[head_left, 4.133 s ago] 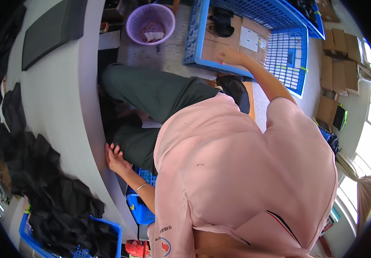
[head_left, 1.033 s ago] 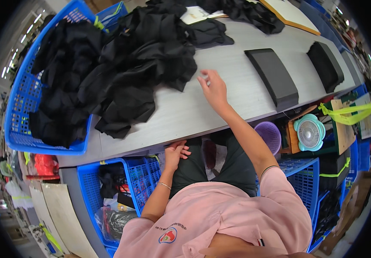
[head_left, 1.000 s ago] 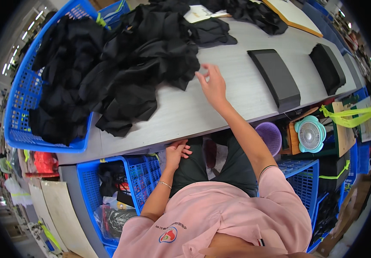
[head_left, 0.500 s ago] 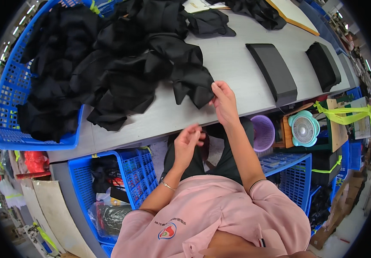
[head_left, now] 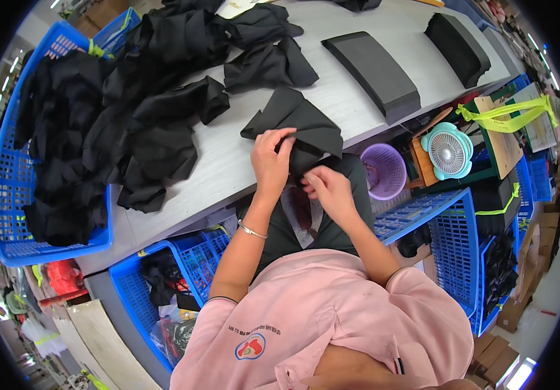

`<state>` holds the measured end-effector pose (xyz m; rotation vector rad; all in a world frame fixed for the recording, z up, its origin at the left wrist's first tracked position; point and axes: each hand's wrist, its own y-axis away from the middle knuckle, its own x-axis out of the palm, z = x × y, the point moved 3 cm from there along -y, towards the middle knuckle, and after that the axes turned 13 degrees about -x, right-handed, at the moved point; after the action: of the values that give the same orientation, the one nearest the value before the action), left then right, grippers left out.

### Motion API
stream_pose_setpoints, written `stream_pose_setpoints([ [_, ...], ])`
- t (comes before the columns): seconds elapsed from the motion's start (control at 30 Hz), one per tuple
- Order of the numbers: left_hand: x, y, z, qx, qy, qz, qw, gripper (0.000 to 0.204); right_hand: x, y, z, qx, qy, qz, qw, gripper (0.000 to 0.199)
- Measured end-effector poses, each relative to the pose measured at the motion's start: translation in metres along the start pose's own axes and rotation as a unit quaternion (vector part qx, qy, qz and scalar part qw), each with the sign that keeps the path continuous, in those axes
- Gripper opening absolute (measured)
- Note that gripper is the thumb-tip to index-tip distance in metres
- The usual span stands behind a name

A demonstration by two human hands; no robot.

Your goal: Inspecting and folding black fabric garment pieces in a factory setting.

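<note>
Between my hands, at the table's near edge, is a black cloth piece [head_left: 303, 120], partly folded and hanging slightly over the edge. The fingers of my left hand [head_left: 271, 159] pinch its near left side. My right hand [head_left: 329, 194] has its thumb and fingers closed on the cloth's lower corner, close above my lap. A loose heap of black cloth pieces [head_left: 156, 123] covers the left of the table and spills from a blue plastic basket [head_left: 10, 221]. Right of the held piece lies a neat stack of black cloth [head_left: 374, 75].
A second black stack [head_left: 458, 49] is at the far right of the grey table [head_left: 228, 153]. Below the edge stand a purple basket [head_left: 384, 170], a turquoise fan [head_left: 447, 150] and blue crates [head_left: 455, 253]. Another blue crate [head_left: 195, 260] is at my left knee.
One cloth piece has come away from the heap toward me. My left hand, empty before, has moved up onto it; my right hand has drawn down and nearer. The view has shifted.
</note>
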<state>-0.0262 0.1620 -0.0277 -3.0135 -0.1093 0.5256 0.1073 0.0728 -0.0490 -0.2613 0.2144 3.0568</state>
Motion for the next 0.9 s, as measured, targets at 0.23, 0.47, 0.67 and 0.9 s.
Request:
stream_pose_setpoints([
  [0.23, 0.012, 0.048, -0.052, 0.141, -0.034, 0.087, 0.986, 0.015, -0.011, 0.013, 0.011, -0.359, 0.406, -0.039, 0.84, 0.016],
  [0.47, 0.021, 0.127, -0.074, 0.132, 0.003, 0.247, 0.96, 0.023, -0.024, -0.018, -0.016, -0.318, 0.068, 0.026, 0.945, 0.021],
  [0.67, 0.016, 0.149, -0.065, 0.002, 0.088, 0.311, 0.946, 0.019, -0.043, -0.001, 0.019, -0.275, -0.332, -0.05, 0.901, 0.025],
  [0.9, 0.029, 0.14, -0.053, -0.111, 0.178, 0.22, 0.953, 0.017, -0.045, -0.013, 0.027, -0.249, -0.455, -0.039, 0.854, 0.026],
])
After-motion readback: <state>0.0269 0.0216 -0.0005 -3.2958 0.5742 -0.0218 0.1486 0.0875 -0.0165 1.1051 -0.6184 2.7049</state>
